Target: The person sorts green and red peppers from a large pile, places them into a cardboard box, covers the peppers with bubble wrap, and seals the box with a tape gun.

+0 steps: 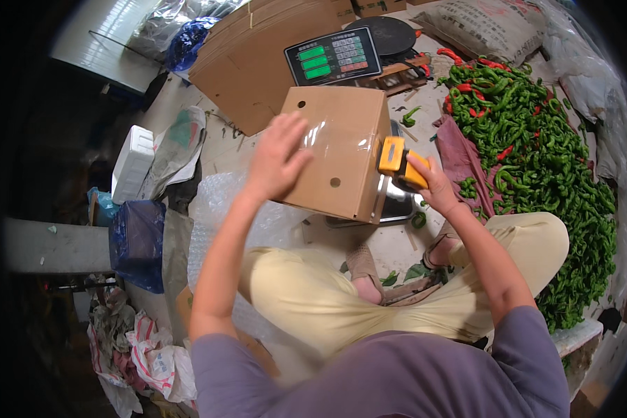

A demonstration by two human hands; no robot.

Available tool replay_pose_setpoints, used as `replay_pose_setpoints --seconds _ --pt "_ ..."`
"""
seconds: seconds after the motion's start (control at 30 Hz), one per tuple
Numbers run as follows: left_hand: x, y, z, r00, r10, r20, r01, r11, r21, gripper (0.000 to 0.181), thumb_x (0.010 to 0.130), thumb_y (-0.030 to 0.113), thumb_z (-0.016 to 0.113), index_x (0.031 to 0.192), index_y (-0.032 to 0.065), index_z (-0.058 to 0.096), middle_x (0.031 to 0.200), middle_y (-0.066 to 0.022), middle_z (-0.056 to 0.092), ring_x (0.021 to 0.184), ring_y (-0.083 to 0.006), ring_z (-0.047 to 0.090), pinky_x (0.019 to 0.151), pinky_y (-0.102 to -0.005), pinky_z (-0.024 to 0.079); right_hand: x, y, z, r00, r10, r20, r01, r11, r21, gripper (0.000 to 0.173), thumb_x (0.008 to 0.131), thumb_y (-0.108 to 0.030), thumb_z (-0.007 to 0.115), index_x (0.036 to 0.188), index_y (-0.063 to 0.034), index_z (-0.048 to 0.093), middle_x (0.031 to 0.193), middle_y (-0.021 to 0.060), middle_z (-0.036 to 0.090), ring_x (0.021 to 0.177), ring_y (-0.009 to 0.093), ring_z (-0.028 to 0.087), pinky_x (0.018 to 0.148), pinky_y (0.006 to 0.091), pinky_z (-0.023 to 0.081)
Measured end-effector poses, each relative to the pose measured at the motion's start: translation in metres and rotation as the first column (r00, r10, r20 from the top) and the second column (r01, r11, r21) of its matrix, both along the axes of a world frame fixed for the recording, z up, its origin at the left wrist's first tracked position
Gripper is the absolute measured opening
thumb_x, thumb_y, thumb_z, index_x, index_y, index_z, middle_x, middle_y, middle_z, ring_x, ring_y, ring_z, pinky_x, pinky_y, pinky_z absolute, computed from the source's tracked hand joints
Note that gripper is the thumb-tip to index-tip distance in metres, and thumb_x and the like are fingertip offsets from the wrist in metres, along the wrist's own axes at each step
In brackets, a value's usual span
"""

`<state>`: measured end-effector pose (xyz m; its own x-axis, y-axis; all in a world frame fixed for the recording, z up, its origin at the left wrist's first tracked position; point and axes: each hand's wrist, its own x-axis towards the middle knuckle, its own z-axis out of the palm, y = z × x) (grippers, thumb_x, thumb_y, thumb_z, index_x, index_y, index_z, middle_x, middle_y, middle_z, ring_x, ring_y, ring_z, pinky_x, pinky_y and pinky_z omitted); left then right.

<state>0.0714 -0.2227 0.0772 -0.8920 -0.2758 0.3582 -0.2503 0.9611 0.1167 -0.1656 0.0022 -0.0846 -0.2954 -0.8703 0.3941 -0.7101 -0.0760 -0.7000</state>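
Observation:
A cardboard box rests on the metal platform of a weighing scale in front of me. Clear shiny packing tape runs across the face turned towards me, between two round holes. My left hand, slightly blurred, is over the box's left part with fingers spread and nothing held; whether it presses on the cardboard I cannot tell. My right hand grips a yellow tape dispenser by its handle. The dispenser's head is against or very close to the box's right side.
Behind the box stands the scale's display, lit green. Flattened cardboard boxes lean at the back left. Green peppers, some red, are heaped at right. Bubble wrap lies left, and a full woven sack at the back.

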Motion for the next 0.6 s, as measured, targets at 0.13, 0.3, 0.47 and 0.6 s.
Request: replay_pose_setpoints --seconds 0.13,0.3,0.47,0.6 --pt "-0.012 0.023 -0.013 0.97 0.041 0.241 -0.047 0.999 0.02 0.063 0.089 0.049 0.035 0.138 0.0121 0.025 0.143 -0.0091 0.023 0.133 -0.0277 0.018 0.107 -0.0421 0.011 -0.004 0.017 0.011 0.988 0.023 -0.156 0.003 0.986 0.166 0.068 0.071 -0.004 0.062 0.128 -0.0354 0.041 0.083 0.0139 0.042 0.075 0.033 0.051 0.067 0.0376 0.044" --pt "-0.01 0.028 -0.009 0.964 0.036 0.264 -0.037 0.999 -0.004 0.058 0.089 0.045 0.036 0.138 0.0143 0.027 0.143 -0.0076 0.023 0.133 -0.0279 0.017 0.107 -0.0457 0.01 -0.012 0.007 0.102 0.93 0.107 -0.353 0.003 0.955 0.296 0.048 0.072 -0.008 0.06 0.114 -0.0325 0.057 0.072 0.0112 0.049 0.068 0.028 0.055 0.058 0.0364 0.045" --pt "-0.039 0.034 -0.01 0.964 0.02 0.266 -0.017 1.0 -0.014 0.054 0.09 0.042 0.035 0.138 0.0181 0.028 0.144 -0.0054 0.022 0.133 -0.0281 0.017 0.106 -0.0497 0.008 0.007 -0.026 0.13 0.791 0.172 -0.587 0.098 0.912 0.399 0.03 0.075 -0.013 0.058 0.101 -0.026 0.065 0.073 0.0114 0.055 0.067 0.027 0.058 0.055 0.0386 0.042" --pt "-0.053 0.044 -0.015 0.976 0.025 0.215 -0.023 1.0 -0.013 0.054 0.09 0.043 0.036 0.137 0.0183 0.027 0.144 -0.0064 0.022 0.133 -0.0278 0.017 0.106 -0.0493 0.008 0.026 -0.039 0.067 0.506 0.58 -0.638 0.185 0.65 0.737 0.032 0.066 -0.017 0.066 0.098 -0.0238 0.066 0.082 0.012 0.061 0.078 0.025 0.06 0.063 0.0379 0.046"
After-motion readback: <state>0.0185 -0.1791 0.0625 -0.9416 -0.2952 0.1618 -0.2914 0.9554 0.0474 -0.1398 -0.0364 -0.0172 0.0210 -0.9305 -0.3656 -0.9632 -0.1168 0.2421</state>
